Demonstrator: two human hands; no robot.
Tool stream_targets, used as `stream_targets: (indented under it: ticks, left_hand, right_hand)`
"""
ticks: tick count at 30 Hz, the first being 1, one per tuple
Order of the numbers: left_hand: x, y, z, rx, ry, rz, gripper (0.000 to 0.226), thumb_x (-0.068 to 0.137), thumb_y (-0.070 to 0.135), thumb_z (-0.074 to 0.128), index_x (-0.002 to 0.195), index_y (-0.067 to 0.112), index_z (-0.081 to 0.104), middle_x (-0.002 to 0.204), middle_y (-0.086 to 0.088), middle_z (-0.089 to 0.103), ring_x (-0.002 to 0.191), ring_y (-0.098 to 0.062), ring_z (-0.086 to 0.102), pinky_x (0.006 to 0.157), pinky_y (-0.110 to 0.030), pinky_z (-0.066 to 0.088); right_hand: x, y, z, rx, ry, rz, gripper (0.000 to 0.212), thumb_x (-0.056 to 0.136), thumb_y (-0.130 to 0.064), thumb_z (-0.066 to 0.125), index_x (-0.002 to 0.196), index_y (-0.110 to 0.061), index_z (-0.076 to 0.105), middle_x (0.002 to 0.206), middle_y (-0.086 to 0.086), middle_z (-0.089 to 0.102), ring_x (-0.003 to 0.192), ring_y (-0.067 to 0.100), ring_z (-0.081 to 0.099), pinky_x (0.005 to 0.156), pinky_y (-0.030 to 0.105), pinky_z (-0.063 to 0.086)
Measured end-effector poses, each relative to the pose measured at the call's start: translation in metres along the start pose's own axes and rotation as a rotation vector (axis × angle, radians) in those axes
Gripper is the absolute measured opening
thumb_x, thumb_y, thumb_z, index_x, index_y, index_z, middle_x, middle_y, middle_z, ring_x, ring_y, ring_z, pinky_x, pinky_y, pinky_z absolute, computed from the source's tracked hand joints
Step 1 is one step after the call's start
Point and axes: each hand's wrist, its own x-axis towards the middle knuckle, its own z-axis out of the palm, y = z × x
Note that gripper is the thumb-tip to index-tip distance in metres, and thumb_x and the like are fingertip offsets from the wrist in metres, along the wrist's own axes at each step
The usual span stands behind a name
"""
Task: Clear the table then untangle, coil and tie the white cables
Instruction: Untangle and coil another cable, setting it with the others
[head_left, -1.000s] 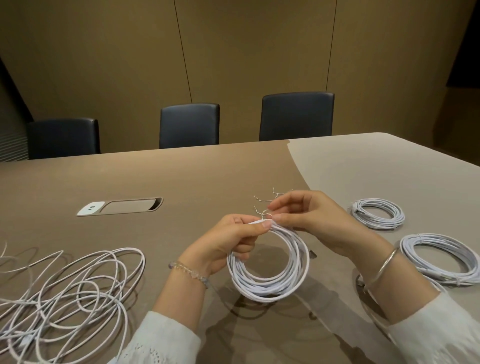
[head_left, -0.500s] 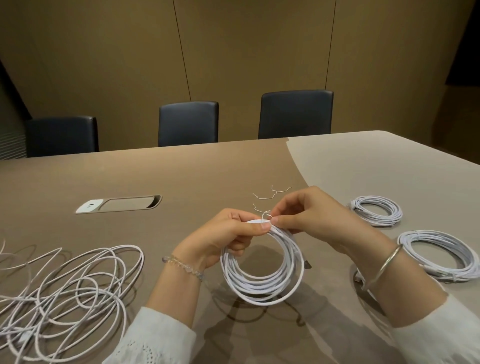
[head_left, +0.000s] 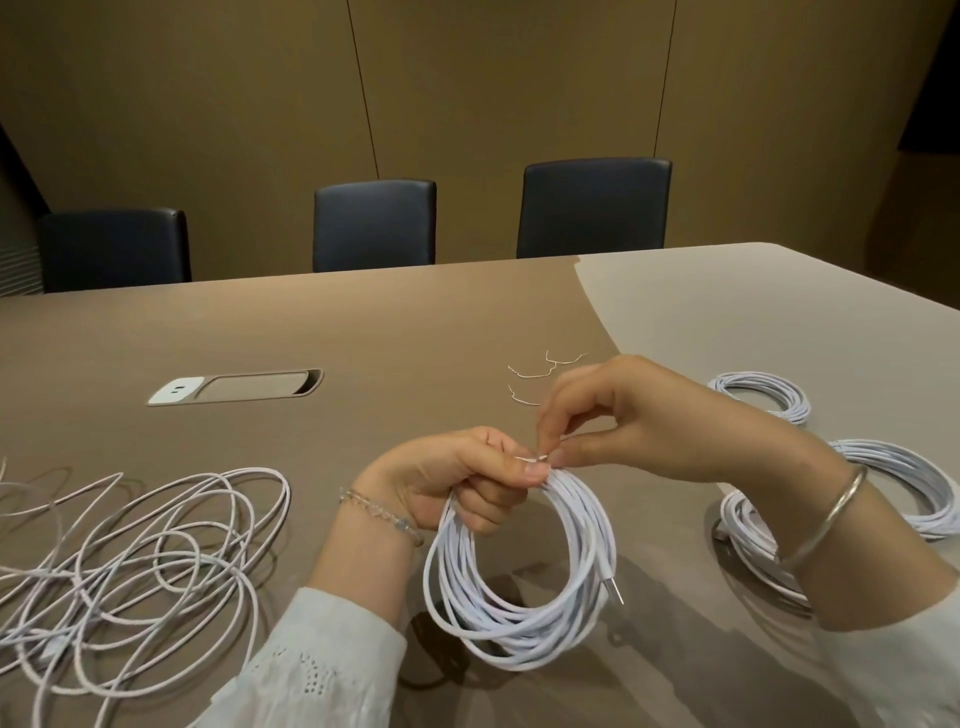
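Note:
My left hand (head_left: 457, 478) grips the top of a coiled white cable (head_left: 519, 618) held upright above the table, its metal plug hanging at the coil's right side. My right hand (head_left: 623, 415) pinches a thin wire twist tie (head_left: 530, 458) at the top of that coil, right against my left thumb. A tangled heap of loose white cable (head_left: 135, 561) lies on the table at the left. Three finished coils rest at the right: a far coil (head_left: 763, 394), a larger coil (head_left: 904, 483), and a coil partly hidden behind my right forearm (head_left: 748, 530).
Spare twist ties (head_left: 540, 370) lie on the brown table (head_left: 363, 322) beyond my hands. A recessed socket panel (head_left: 234, 387) sits at the left middle. Three dark chairs (head_left: 374, 226) stand along the far edge against a panelled wall.
Both hands stay at the coil's top. My right fingers have shifted on the twist tie, and the coil has turned so its plug end shows at the right.

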Motion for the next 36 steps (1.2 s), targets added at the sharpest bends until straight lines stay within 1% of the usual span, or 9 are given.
stream_targets:
  ticks: [5,10,15,20,24,27,32,34,36]
  left_hand:
    - [0.001,-0.002,0.002,0.042,-0.079,-0.004,0.019,0.082,0.026,0.076,0.067,0.019,0.066,0.051,0.009,0.02,0.038,-0.003,0.015,0.04,-0.015,0.012]
    - [0.0,-0.003,0.001,0.042,0.034,-0.026,0.02,0.078,0.021,0.081,0.068,0.014,0.065,0.049,0.009,0.021,0.037,-0.001,0.016,0.038,-0.014,0.013]
    - [0.002,0.005,0.011,0.312,0.343,-0.023,0.027,0.084,0.013,0.073,0.058,0.017,0.064,0.047,0.008,0.024,0.036,-0.002,0.019,0.041,-0.019,0.013]
    - [0.013,0.015,0.029,0.691,0.711,0.156,0.024,0.084,0.018,0.076,0.083,-0.005,0.069,0.054,-0.004,0.032,0.047,-0.014,0.026,0.045,-0.024,0.023]
    - [0.034,0.013,0.042,1.105,0.97,0.281,0.01,0.085,0.023,0.069,0.077,0.017,0.073,0.05,0.006,0.049,0.051,-0.009,0.043,0.049,-0.025,0.033]
    - [0.043,0.008,0.046,1.411,1.111,0.198,0.018,0.09,0.029,0.059,0.106,0.027,0.068,0.089,-0.003,0.07,0.087,-0.031,0.061,0.068,-0.038,0.048]
    - [0.048,0.0,0.051,1.777,1.18,0.393,0.031,0.097,0.024,0.052,0.126,0.018,0.042,0.075,-0.01,0.066,0.068,-0.041,0.06,0.055,-0.036,0.035]
    - [0.045,0.001,0.048,1.712,1.17,0.442,0.039,0.095,0.027,0.055,0.13,0.022,0.038,0.077,-0.011,0.067,0.071,-0.042,0.061,0.057,-0.038,0.039]
    - [0.04,0.006,0.043,1.42,1.159,0.476,0.046,0.091,0.031,0.063,0.13,0.026,0.041,0.091,-0.008,0.069,0.084,-0.039,0.061,0.068,-0.04,0.045]
  right_hand:
    - [0.0,0.001,0.001,0.097,-0.045,0.001,0.007,0.082,-0.007,0.075,0.086,-0.013,0.075,0.091,0.0,0.071,0.085,0.015,0.068,0.085,0.036,0.055]
    - [0.002,0.005,0.004,0.068,-0.063,0.043,0.003,0.084,-0.011,0.074,0.086,-0.013,0.076,0.079,-0.002,0.073,0.075,0.011,0.067,0.076,0.031,0.056]
    - [0.002,0.009,0.005,-0.032,0.026,0.114,0.009,0.082,-0.018,0.077,0.078,-0.025,0.073,0.071,-0.011,0.071,0.067,-0.001,0.064,0.066,0.019,0.051]
    - [0.004,0.014,0.003,-0.159,0.266,0.225,0.006,0.08,-0.019,0.075,0.077,-0.024,0.075,0.065,-0.009,0.067,0.062,0.0,0.059,0.056,0.012,0.041]
    - [0.009,0.017,0.007,-0.167,0.457,0.37,0.013,0.079,-0.015,0.069,0.068,-0.022,0.072,0.058,-0.008,0.062,0.058,0.004,0.055,0.051,0.012,0.036]
    - [0.011,0.019,0.011,-0.139,0.547,0.464,0.015,0.078,-0.011,0.065,0.066,-0.014,0.072,0.055,-0.002,0.064,0.063,0.014,0.062,0.053,0.019,0.044]
    - [0.014,0.026,0.009,0.308,0.615,0.592,0.02,0.075,0.003,0.06,0.057,0.0,0.066,0.057,0.015,0.063,0.053,0.026,0.061,0.056,0.031,0.057]
    - [0.013,0.029,0.006,0.58,0.563,0.568,0.015,0.078,0.008,0.063,0.066,0.0,0.066,0.057,0.013,0.059,0.05,0.021,0.055,0.052,0.027,0.056]
    - [0.009,0.032,0.002,0.687,0.5,0.464,0.008,0.08,0.001,0.071,0.078,-0.006,0.069,0.059,0.006,0.062,0.052,0.015,0.055,0.054,0.024,0.055]
